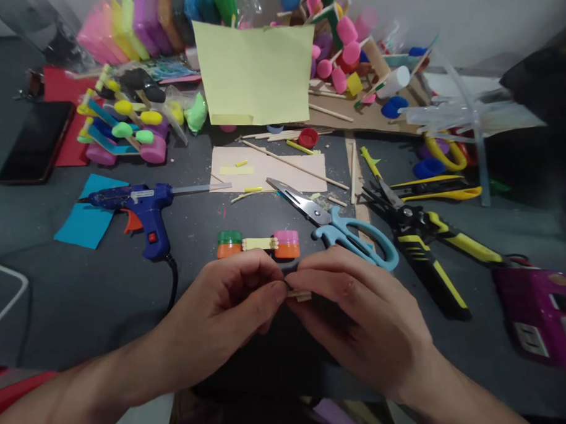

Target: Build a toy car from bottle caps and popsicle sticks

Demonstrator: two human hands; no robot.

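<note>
At left, a blue glue gun [148,201] aims left. Near the middle, the left hand [235,303] and right hand [370,302] grasp a small wooden piece [301,295] in their fingers [325,280], long axis left-right, visible end rightward. Farther right lie scissors [327,218], then pliers [407,215].

the glue gun [149,203] is deep blue with an orange trigger [133,221]. those pliers [407,216] mix black and yellow, and the small wooden piece [301,295] is pale tan.
</note>
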